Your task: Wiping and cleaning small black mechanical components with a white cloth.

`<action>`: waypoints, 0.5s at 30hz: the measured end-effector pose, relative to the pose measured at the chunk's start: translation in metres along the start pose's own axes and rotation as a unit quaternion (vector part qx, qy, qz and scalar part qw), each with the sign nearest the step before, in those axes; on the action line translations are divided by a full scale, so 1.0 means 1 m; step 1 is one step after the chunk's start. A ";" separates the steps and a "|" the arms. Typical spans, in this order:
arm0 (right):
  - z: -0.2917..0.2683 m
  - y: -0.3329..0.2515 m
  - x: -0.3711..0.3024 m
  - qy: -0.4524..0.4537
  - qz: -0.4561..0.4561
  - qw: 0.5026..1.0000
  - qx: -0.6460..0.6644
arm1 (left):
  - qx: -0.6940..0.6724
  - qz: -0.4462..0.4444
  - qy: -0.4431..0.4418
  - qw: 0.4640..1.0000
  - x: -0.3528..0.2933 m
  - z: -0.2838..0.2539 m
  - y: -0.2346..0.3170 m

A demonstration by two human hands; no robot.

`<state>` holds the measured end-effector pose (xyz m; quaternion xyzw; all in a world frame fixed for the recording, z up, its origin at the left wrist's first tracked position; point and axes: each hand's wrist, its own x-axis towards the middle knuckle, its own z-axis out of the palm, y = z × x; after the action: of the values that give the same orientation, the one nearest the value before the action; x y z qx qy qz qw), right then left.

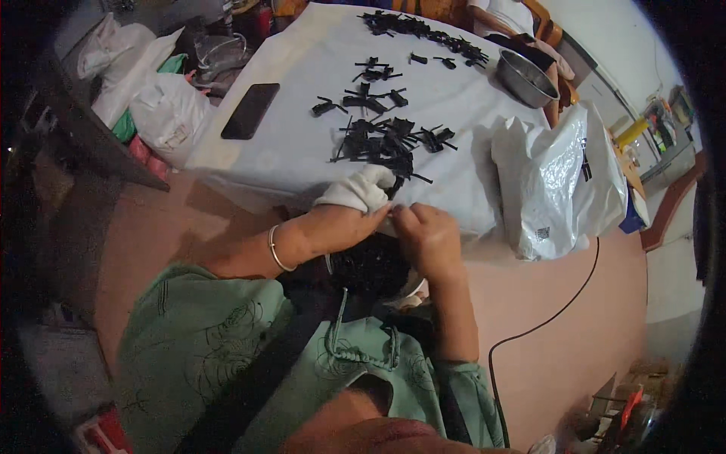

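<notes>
White cloth (361, 189), soft and crumpled, lies at the near edge of the tabletop (302, 144), pinched by the left hand (340, 223). The right hand (427, 238) is closed on something small I cannot make out, touching the left fingertips. Thin black strips (386, 140) are piled just beyond. A dark flat phone (250, 110) and a round steel bowl (525, 78) rest on the white cover.

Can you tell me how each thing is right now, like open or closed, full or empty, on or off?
Left hand: pinching a white cloth.
Right hand: fingers curled, meeting the left hand.
Black pieces: scattered loose on the table.
Phone: lying flat, screen dark.
Metal bowl: upright; contents cannot be told.
White plastic bag: crumpled, standing.
</notes>
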<state>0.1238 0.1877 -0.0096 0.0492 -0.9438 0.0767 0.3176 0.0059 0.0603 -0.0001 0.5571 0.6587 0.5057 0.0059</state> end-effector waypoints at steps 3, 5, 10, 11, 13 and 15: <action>0.004 -0.006 -0.003 0.004 -0.019 1.000 0.012 | -0.063 -0.165 -0.113 0.978 -0.004 -0.013 0.008; 0.003 -0.011 -0.004 -0.001 -0.025 0.999 0.038 | -0.160 -0.308 -0.163 0.923 -0.006 -0.016 0.009; 0.008 -0.010 -0.006 -0.017 -0.027 0.996 0.088 | 0.017 -0.177 -0.189 0.966 -0.007 -0.019 0.009; 0.009 -0.006 -0.009 -0.018 -0.017 0.991 0.130 | 0.014 -0.181 -0.189 0.965 -0.007 -0.018 0.006; 0.011 -0.005 -0.012 -0.022 -0.002 0.985 0.174 | -0.175 -0.213 -0.212 0.938 -0.006 -0.016 0.001; 0.012 -0.010 -0.015 0.051 0.066 0.966 0.245 | -0.194 -0.220 -0.215 0.932 -0.007 -0.016 0.005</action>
<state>0.1300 0.1767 -0.0271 0.0590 -0.8799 0.3291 0.3376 0.0032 0.0444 0.0071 0.4818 0.6368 0.4779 0.3660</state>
